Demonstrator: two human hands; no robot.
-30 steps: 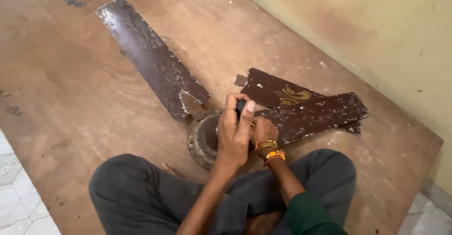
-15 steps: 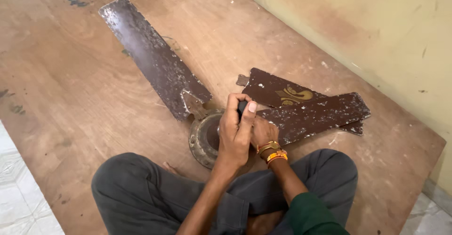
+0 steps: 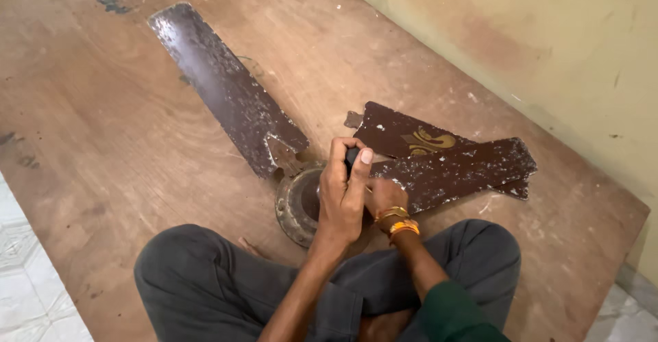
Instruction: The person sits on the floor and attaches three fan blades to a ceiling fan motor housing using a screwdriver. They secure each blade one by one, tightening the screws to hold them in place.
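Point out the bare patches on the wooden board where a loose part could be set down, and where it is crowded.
Free: the wide stretch of wooden board left of the long fan blade, and the strip between that blade and the wall. Crowded: around the fan hub, where the left hand, right hand and two stacked blades meet.

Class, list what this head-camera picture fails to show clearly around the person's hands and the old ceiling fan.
- Dark tool handle, head view: its tip and most of its length are hidden by the left hand.
- Fan hub: its centre is covered by both hands.
- Right hand: its fingers are hidden behind the left hand.
- Lower fan blade: its inner end is hidden by the hands.
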